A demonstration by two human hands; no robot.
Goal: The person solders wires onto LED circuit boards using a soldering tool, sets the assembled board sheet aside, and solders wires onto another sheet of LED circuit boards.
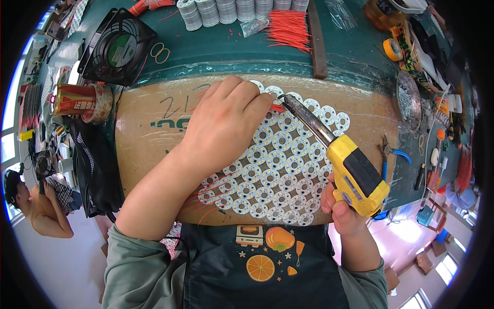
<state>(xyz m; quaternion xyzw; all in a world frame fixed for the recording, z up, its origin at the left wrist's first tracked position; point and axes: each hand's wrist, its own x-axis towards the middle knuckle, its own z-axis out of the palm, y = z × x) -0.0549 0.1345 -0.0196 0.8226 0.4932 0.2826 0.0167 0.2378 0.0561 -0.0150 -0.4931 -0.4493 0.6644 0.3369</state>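
My left hand (224, 121) is closed in a pinch over the far part of a sheet of round white LED boards (278, 158). Short red wires (277, 108) show at its fingertips, and more strands poke out on its other side. My right hand (342, 208) grips a yellow and black soldering gun (360, 172) by its handle. The gun's metal barrel slants up and left, its dark tip close to my left fingertips; whether it touches a board I cannot tell. Longer red wires (216, 189) lie on the boards at the near left edge.
A brown cardboard sheet (149, 139) lies under the boards. Beyond it are stacked white discs (208, 13), a bundle of red wires (289, 31) and a metal bar (317, 46). A black fan (117, 46) stands far left. Blue-handled pliers (399, 153) and a metal bowl (409, 103) are at the right. Another person (43, 206) sits at left.
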